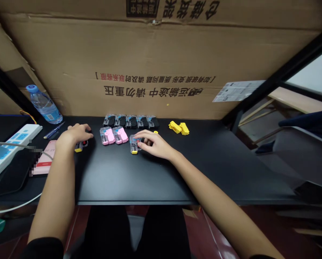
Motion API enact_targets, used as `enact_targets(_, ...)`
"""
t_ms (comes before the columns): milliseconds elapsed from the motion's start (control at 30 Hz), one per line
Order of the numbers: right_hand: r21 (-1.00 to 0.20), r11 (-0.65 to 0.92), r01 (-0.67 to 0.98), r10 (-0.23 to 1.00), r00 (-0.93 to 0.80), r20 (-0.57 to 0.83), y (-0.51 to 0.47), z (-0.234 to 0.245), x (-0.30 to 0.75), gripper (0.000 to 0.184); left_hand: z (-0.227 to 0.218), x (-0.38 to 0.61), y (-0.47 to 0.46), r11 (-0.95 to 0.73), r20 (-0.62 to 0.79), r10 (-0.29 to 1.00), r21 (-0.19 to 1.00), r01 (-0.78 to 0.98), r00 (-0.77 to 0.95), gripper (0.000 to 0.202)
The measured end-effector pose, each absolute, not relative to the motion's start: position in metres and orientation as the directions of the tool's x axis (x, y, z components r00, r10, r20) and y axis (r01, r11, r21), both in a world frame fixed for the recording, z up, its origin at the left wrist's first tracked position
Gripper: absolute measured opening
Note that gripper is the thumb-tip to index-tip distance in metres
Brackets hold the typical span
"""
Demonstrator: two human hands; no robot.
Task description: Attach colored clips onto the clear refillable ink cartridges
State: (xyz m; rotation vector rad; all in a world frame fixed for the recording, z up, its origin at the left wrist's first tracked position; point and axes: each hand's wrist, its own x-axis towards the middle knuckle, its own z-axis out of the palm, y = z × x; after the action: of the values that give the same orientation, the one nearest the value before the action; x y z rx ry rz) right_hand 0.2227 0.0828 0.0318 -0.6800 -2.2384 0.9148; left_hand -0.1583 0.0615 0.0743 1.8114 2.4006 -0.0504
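Note:
My left hand (74, 134) hovers over or rests on a small clear plastic gadget with a yellow end (79, 147). Thumb and forefinger are apart, and the palm side is hidden. Thumb and fingers of my right hand (156, 144) close on the right edge of a similar clear gadget with a yellow end (134, 144), which lies on the black table. Between the hands lie two clear-and-pink gadgets (114, 135), side by side. A row of several clear-and-black gadgets (131, 122) sits behind them. A small yellow round part (156, 132) shows just beyond my right hand.
Yellow plastic parts (179, 127) lie at the back right, before a cardboard sheet (155, 54). On the left are a water bottle (45, 105), a blue pen (54, 131), a pink phone (44, 162), a white power strip (14, 147) and cables.

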Motion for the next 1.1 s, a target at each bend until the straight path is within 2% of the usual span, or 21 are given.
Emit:
enact_targets(100, -0.762, 0.607, 0.225, 0.632, -0.718, 0.292, 0.079, 0.029, 0.219, 0.024, 0.071, -0.15, 0.066, 0.324, -0.232, 0.923, 0.039, 0.945, -0.307, 0.052)
enact_targets(233, -0.76, 0.6, 0.251, 0.648, -0.709, 0.277, 0.083, 0.03, 0.223, 0.024, 0.079, -0.138, 0.062, 0.309, -0.201, 0.939, 0.136, 0.941, -0.279, 0.049)
enact_targets(333, -0.76, 0.594, 0.262, 0.659, -0.7, 0.274, 0.086, 0.031, 0.225, 0.024, 0.085, -0.135, 0.058, 0.27, -0.017, 0.961, 0.25, 0.93, -0.275, 0.038)
enact_targets(433, -0.754, 0.598, 0.273, 0.663, -0.697, 0.273, 0.087, 0.031, 0.226, 0.024, 0.09, -0.122, 0.057, 0.12, 0.229, 0.944, 0.432, 0.894, -0.237, 0.027)
enact_targets(500, -0.745, 0.608, 0.274, 0.66, -0.696, 0.283, 0.088, 0.031, 0.225, 0.025, 0.092, -0.104, 0.058, -0.023, 0.315, 0.929, 0.575, 0.818, -0.195, 0.025)
enact_targets(667, -0.685, 0.661, 0.307, 0.644, -0.701, 0.307, 0.092, 0.035, 0.231, 0.024, 0.081, -0.042, 0.064, -0.314, 0.417, 0.904, 0.794, 0.52, -0.09, 0.02)
enact_targets(900, -0.608, 0.697, 0.38, 0.651, -0.691, 0.315, 0.096, 0.044, 0.242, 0.023, 0.053, 0.001, 0.073, -0.381, 0.442, 0.893, 0.845, 0.376, -0.088, 0.018)
enact_targets(1100, -0.619, 0.683, 0.388, 0.663, -0.686, 0.301, 0.097, 0.045, 0.243, 0.022, 0.045, 0.0, 0.072, -0.388, 0.445, 0.896, 0.791, 0.473, -0.009, 0.016)
